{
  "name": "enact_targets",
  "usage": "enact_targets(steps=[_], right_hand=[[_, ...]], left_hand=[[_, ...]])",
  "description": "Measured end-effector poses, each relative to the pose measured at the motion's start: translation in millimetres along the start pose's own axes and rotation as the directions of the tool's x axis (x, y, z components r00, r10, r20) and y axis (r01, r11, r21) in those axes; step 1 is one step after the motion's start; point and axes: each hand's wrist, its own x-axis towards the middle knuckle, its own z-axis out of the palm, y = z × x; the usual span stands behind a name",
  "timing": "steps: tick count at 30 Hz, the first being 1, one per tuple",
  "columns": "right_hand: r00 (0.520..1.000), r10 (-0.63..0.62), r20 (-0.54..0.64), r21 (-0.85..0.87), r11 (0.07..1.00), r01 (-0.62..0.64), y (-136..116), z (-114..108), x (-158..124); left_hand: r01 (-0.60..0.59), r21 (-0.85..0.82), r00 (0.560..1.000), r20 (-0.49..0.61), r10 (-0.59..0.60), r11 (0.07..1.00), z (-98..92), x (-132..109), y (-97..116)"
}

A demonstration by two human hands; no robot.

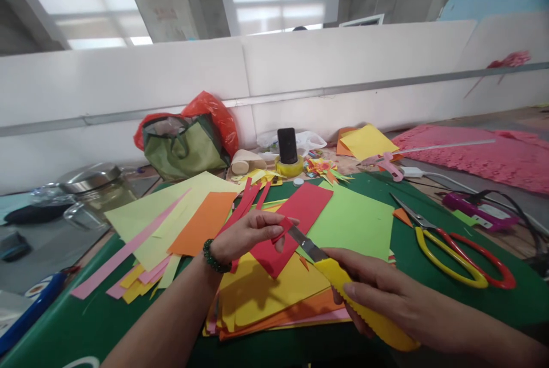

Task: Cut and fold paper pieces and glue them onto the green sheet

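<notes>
While the left hand [253, 230] pinches a small red piece [282, 230] of paper, the right hand [377, 276] holds a knife [373, 313] at its edge

Where the two hands nearly meet, just below the centre of the frame, the left thumb and fingers grip the small red piece, raised above the papers — seemingly to keep it steady and its edge within reach of the metal blade [305, 242]. The right hand is wrapped around the knife's yellow handle, its thumb lying along the top, which probably gives control over the tip. Whether the blade presses on the paper or slips into a fold is too small to tell.

Beneath the hands, a larger red sheet [306, 208] lies slantwise over a stack of yellow paper [283, 288], with orange and pink edges showing below. Right of centre is a lime-green sheet [355, 222]; left of centre, narrow red strips [246, 202] and an orange sheet [206, 222].

At the right of the frame, large scissors [422, 220] rest on the green table cover [94, 328] — their handles towards the wearer, perhaps for easy pick-up. At upper centre, a phone [287, 146] stands upright at a roll of yellow tape [289, 169], which likely props it.
</notes>
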Motion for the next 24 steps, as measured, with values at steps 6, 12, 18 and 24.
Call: enact_targets(steps=[6, 12, 18, 24], right_hand=[[0.999, -0.053, 0.001, -0.127, 0.991, 0.053, 5.9, -1.6, 1.2], [0.997, -0.067, -0.037, -0.236, 0.97, 0.056, 6.1, -3.3, -1.1], [0.94, -0.15, -0.305, -0.356, 0.934, 0.034, 13.9, -16.4, -10.1], [0.978, -0.037, -0.206, -0.243, 0.97, -0.015, 17.5, -18.4, -23.6]], left_hand=[[0.054, -0.035, 0.998, 0.043, -0.052, 0.998, 1.4, -3.0, 3.4], [0.058, -0.01, 0.996, 0.066, -0.057, 0.998, 1.4, -3.8, 7.0], [0.06, -0.046, 0.995, 0.087, -0.056, 0.997, -3.7, -7.4, 10.4], [0.046, -0.207, 0.996, 0.083, -0.029, 0.977, -6.0, -7.4, 4.2]])
